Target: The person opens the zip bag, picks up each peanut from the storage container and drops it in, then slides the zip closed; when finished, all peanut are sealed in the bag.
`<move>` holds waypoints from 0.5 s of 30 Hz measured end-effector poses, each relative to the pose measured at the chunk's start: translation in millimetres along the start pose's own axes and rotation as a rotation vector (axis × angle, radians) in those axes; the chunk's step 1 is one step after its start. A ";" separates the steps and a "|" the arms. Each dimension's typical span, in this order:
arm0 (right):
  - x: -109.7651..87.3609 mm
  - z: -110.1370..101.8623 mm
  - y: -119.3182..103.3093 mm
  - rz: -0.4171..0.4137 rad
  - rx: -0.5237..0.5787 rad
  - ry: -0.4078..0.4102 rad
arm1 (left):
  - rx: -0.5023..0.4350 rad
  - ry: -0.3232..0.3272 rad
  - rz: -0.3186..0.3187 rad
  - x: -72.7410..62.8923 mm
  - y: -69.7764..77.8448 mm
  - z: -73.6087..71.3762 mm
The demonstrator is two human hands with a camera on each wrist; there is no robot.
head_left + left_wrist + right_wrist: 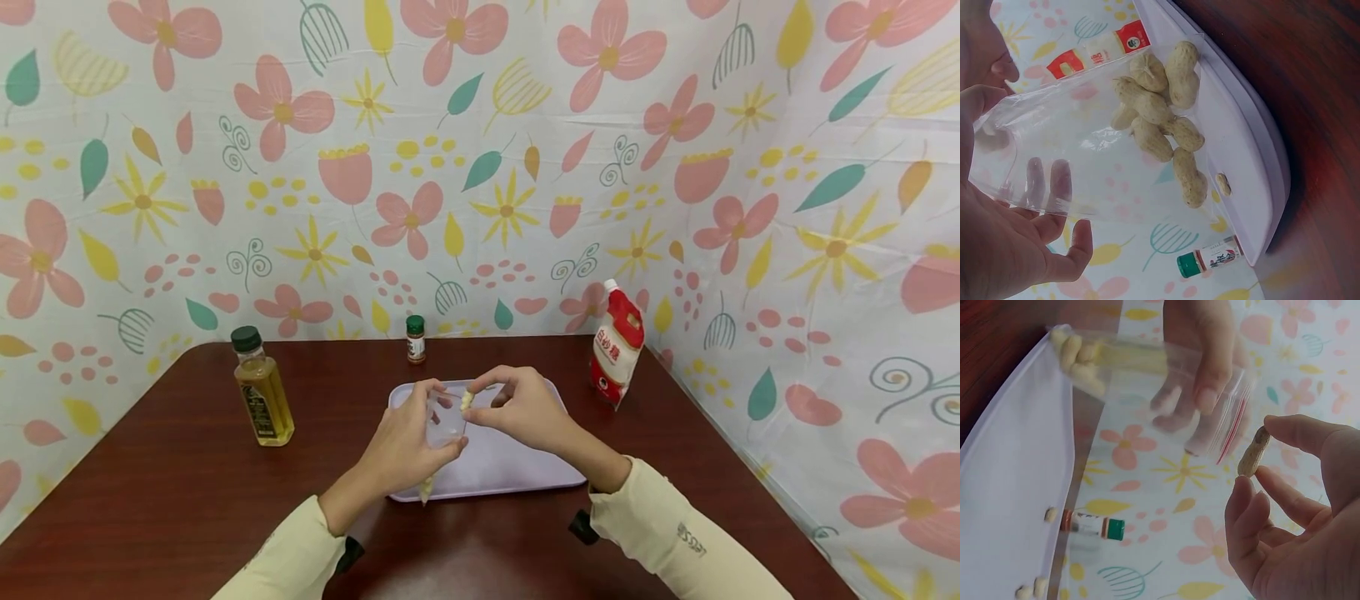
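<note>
A clear zip-lock bag (1094,150) with several unshelled peanuts (1147,103) at its bottom hangs from my left hand (411,440). The thumb and fingers of that hand hold the bag near its red-striped mouth, seen in the right wrist view. Just to the right, my right hand (528,410) pinches a single peanut (1254,452) between thumb and fingertips, close beside the bag's mouth. Both hands are above the pale lilac tray (510,471). A few loose peanuts (1040,586) lie on the tray near its far edge.
An oil bottle (264,396) with a dark cap stands on the left of the brown table (150,467). Behind the tray is a small green-capped spice jar (416,340). A red and white sugar pouch (617,346) stands at the back right, near the flowered curtain (510,167).
</note>
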State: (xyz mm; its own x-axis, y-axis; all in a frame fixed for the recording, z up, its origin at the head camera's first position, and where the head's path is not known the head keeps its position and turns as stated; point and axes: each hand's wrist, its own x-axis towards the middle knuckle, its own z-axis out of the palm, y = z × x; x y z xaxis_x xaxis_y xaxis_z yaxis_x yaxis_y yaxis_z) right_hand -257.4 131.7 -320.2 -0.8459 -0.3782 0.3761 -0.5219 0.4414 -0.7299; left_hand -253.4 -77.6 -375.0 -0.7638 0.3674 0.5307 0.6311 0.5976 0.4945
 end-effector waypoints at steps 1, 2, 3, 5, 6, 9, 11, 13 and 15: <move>0.0 0.9 -1.9 -0.015 0.004 -0.003 | -0.001 -0.002 0.000 -0.1 -0.1 -0.2; 0.0 1.8 -3.3 -0.026 0.009 -0.005 | -0.003 -0.002 0.000 -0.1 -0.3 -0.3; 0.0 2.5 -4.6 -0.032 0.009 -0.003 | -0.005 -0.002 -0.001 -0.2 -0.3 -0.4; 0.5 3.8 -6.1 -0.038 0.005 0.004 | -0.010 -0.004 0.000 -0.2 -0.4 -0.6; 0.8 4.4 -6.4 -0.039 0.005 0.005 | -0.010 -0.006 -0.002 -0.4 -0.6 -0.7; 1.9 6.1 -7.0 -0.041 0.001 0.007 | -0.008 -0.001 0.002 -0.9 -0.8 -1.0; 2.8 6.8 -7.3 -0.054 -0.001 0.009 | -0.003 0.011 0.012 -0.9 -0.8 -1.0; 3.2 7.5 -8.5 -0.068 -0.004 0.007 | 0.003 0.018 0.018 -1.1 -1.0 -1.1; 4.0 8.3 -10.0 -0.081 -0.012 0.008 | 0.008 0.022 0.020 -1.1 -0.9 -1.3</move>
State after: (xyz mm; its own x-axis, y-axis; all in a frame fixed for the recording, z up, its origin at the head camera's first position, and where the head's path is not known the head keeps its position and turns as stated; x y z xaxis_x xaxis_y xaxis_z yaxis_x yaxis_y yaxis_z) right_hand -254.7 119.0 -316.2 -0.8019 -0.4064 0.4380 -0.5896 0.4192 -0.6904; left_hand -253.0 -79.5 -375.1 -0.7479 0.3639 0.5553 0.6450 0.5961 0.4782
